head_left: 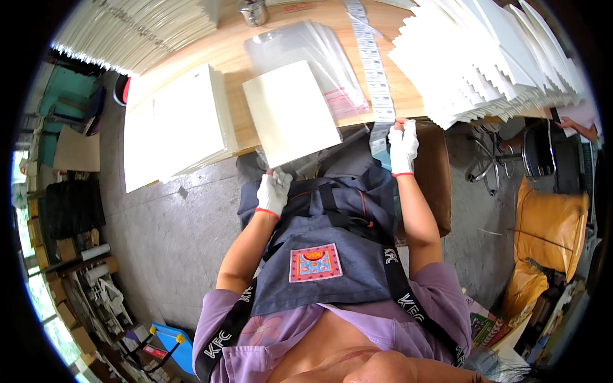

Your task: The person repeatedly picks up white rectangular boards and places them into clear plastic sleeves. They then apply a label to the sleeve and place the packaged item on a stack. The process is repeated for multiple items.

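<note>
We judged that the step in hand was handling the label strip (pixel 373 64) at the near edge of the table (pixel 217 51), with the card (pixel 292 112) kept close by. The right hand (pixel 403 148), in a white glove that left fingertips bare, had its fingers drawn together at the strip's right side, just where it bent over the edge; we could not tell whether they pinched it. The left hand (pixel 273 193) was curled beneath the card's near left corner, fingers close together, and we could not tell what it held, if anything. The next move, as we read it, called for a firm fingertip hold on the strip and a steady card. We saw the strip as long, narrow and pale, marked with a row of small printed labels, running from the far side of the table and hanging over the near edge. The card looked cream, flat and smooth; it lay slantwise over the clear bags (pixel 274 45), left of the strip, its near end jutting past the table.
</note>
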`<state>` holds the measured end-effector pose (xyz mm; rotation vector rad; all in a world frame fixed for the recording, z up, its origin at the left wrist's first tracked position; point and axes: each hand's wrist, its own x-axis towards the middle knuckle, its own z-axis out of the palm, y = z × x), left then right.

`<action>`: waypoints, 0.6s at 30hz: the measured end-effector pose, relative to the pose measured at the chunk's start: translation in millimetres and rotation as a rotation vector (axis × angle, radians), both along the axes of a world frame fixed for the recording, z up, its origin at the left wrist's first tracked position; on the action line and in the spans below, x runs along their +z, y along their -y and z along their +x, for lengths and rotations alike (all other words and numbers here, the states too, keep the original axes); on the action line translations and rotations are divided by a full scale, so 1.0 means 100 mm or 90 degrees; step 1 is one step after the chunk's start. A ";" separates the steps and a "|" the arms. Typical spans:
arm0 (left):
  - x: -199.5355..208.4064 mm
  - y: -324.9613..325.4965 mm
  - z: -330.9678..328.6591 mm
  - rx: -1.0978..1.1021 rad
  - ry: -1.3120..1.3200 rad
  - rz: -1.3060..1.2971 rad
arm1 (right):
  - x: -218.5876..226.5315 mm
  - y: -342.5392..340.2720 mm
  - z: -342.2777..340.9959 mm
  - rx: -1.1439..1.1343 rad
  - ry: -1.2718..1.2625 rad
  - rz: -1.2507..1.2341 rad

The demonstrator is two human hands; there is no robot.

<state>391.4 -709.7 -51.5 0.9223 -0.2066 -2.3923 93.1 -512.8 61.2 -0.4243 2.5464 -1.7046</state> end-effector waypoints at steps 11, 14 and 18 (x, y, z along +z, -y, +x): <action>1.10 -0.83 -1.16 -0.646 0.044 -0.320 | -0.54 -0.65 -0.22 0.215 0.188 -0.118; 1.28 -1.01 -1.49 -0.635 0.039 -0.153 | 0.11 -0.79 -0.04 0.296 0.139 -0.067; 1.19 -1.22 -1.91 -0.598 -0.011 0.034 | 0.84 -0.89 0.17 0.360 -0.245 0.122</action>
